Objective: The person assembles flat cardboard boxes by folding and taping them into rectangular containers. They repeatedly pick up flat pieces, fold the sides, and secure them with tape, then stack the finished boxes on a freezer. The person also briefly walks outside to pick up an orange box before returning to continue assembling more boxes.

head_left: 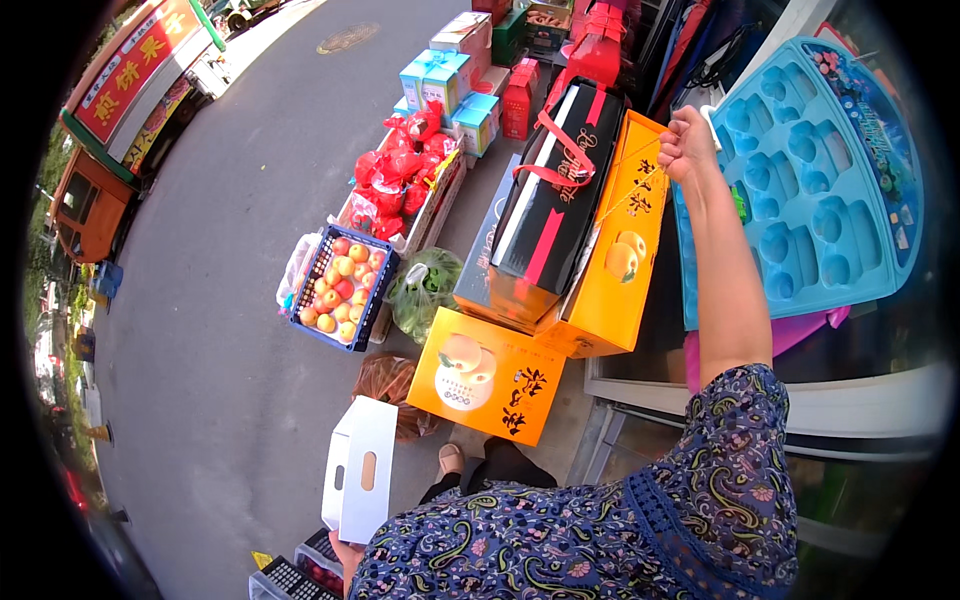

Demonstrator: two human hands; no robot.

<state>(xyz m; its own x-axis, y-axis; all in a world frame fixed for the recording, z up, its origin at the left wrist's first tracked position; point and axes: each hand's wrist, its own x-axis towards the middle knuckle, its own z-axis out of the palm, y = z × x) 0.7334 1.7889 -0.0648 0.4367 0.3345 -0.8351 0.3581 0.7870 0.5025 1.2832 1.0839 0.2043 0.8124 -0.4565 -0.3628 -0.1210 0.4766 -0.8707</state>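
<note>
My right hand is raised in a closed fist at the upper right. A thin yellow cord runs from it down across a tall orange gift box. Low on the left, my left hand grips the bottom end of a white cardboard carton with oval handle cut-outs; its fingers are partly hidden. Beside the orange box lies a black gift box with a pink ribbon handle. Another orange box, printed with fruit, sits nearer to me.
A blue crate of peaches and a carton with red bags stand left of the boxes. Light blue boxes are stacked farther off. A blue moulded plastic tray leans at the right. Behind my left hand sits a dark crate.
</note>
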